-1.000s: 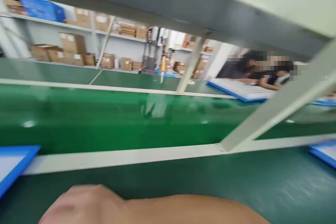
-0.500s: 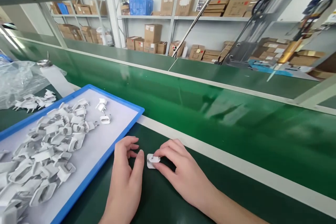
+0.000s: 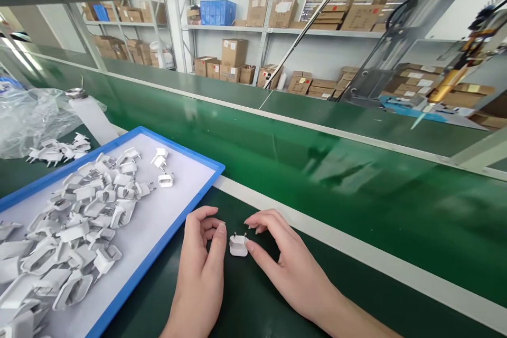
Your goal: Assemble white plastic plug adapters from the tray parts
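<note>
The white plug piece (image 3: pixel 238 246) stands on the dark green tabletop (image 3: pixel 245 303), with its two pins up and tipped toward 12 o'clock. Your right hand (image 3: pixel 287 266) is nearer. Its thumb tip touches the piece from 3 o'clock and its fingers arch loosely, gripping nothing. Your left hand (image 3: pixel 202 274) lies just beside the piece at 9 o'clock, fingers slack. The blue tray (image 3: pixel 178 147) of similar pieces sits toward 10 o'clock, and the green conveyor belt (image 3: pixel 317 169) runs past at 12.

Small white plug piece (image 3: pixel 238 246), prongs up, on green mat (image 3: pixel 253 296)
</note>
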Tool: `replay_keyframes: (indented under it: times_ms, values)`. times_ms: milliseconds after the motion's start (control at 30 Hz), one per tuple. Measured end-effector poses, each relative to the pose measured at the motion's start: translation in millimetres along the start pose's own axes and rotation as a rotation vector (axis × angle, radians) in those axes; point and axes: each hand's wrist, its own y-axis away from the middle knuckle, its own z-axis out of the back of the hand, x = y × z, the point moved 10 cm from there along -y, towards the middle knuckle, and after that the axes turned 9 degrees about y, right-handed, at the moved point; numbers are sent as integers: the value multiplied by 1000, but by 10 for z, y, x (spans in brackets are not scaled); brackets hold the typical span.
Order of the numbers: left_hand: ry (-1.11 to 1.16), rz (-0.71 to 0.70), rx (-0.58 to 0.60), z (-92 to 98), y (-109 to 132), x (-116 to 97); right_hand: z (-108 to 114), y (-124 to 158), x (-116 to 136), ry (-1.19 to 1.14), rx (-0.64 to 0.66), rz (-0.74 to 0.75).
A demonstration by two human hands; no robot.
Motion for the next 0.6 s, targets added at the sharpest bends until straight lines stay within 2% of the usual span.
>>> replay_keyframes:
  times_ms: [167,367,600]
  values:
    - [48,26,4,-50,39,-76,18,-8,5,-18,-5,10]
    - [99,-68,37,-45,10,-82,90,-2,96,-87,-30,81]
    - [98,-115,12,0,-17,-102,110,5,129,-145,-26,92]
